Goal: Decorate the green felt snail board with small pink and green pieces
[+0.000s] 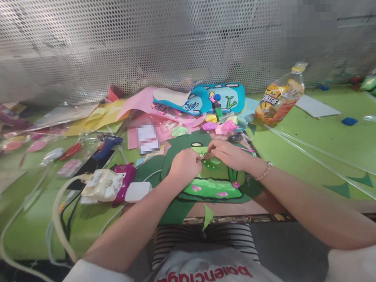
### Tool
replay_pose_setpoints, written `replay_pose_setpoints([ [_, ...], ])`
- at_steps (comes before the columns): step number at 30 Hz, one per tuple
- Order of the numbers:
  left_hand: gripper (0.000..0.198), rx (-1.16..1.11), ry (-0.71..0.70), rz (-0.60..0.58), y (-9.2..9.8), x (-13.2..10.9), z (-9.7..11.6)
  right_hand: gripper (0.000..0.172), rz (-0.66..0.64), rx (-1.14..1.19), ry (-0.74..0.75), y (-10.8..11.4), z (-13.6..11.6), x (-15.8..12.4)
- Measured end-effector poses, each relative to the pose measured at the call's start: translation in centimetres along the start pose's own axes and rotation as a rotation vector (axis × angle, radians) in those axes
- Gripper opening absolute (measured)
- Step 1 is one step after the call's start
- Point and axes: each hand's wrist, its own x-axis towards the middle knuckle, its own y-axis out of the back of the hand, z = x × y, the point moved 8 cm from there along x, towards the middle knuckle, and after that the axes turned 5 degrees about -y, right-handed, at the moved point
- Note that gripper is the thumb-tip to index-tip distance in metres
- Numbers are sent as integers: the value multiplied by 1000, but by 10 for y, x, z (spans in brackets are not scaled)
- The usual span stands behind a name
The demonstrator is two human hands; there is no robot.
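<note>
A green foam craft picture point(214, 192) lies on the table in front of me, with dark outlines, a bright green band and pink flower shapes. Over its upper middle, my left hand point(186, 165) has its fingers pinched together at a small pale piece. From the other side my right hand point(227, 152) bends its fingertips down to the same spot, close to the left fingertips. What the right fingers hold, if anything, is too small to make out. Small light green dots and a rounded green shape sit just below the fingertips.
Behind are blue foam pieces point(237, 96), a pink clay lump point(227, 126) and a plastic bottle point(280, 96) with an orange label. At left lie a blue glue gun point(106, 147), a power strip point(101, 185), a white charger point(138, 191) and cables. A perforated metal panel point(172, 43) stands behind.
</note>
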Motion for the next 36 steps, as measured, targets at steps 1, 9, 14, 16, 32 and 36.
replay_pose_setpoints([
  [1,29,2,0,-2,0,0,0,19,13,2,10,1,0,0],
  [9,28,55,-6,-20,1,-1,4,29,-1,-89,104,-6,-10,-1],
  [14,26,161,-69,-29,0,-1,9,31,-35,-216,185,-14,-16,-1],
  [16,26,208,-101,-41,-2,-1,11,33,-42,-238,206,-15,-17,-1],
  [32,24,252,-93,-63,-3,-1,10,37,-35,-325,247,-20,-18,0],
  [36,24,241,-90,-43,-4,-2,10,34,-27,-290,226,-17,-20,-1],
])
